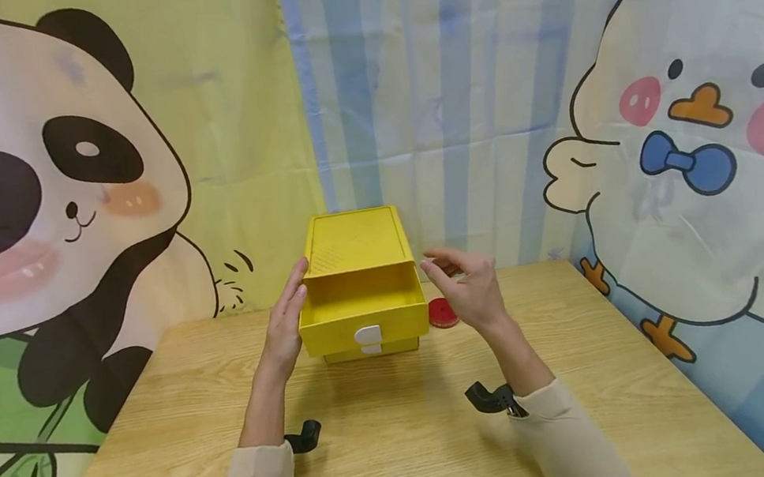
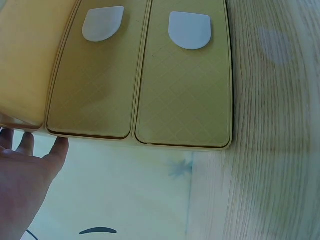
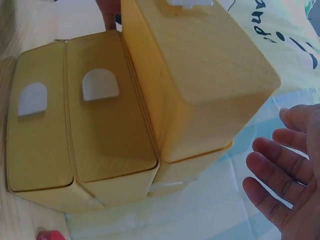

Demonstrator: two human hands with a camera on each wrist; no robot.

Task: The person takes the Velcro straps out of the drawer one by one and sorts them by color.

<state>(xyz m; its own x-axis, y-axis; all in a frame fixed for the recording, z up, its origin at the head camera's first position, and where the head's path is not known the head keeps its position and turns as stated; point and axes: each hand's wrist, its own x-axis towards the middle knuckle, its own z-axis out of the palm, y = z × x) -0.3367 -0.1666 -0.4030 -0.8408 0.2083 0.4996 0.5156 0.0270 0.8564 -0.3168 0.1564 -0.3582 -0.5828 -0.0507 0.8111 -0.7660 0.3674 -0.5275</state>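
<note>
A yellow drawer cabinet (image 1: 353, 238) stands on the table with its top drawer (image 1: 365, 330) pulled out; no contents show in the drawer. Two lower drawers with white tabs, among them the middle drawer (image 3: 110, 135) and the bottom drawer (image 2: 185, 100), are closed. My left hand (image 1: 284, 330) rests its fairly straight fingers against the cabinet's left side. To the right of the open drawer, my right hand (image 1: 470, 287) hovers with loosely bent fingers. Nothing is in its grasp, and a gap from the cabinet shows in the right wrist view.
A red round object (image 1: 443, 313) lies on the wooden table (image 1: 406, 434) right of the cabinet, beneath my right hand. Behind the table hangs a curtain (image 1: 409, 108) printed with cartoon animals. Each wrist wears a black mount (image 1: 491, 398).
</note>
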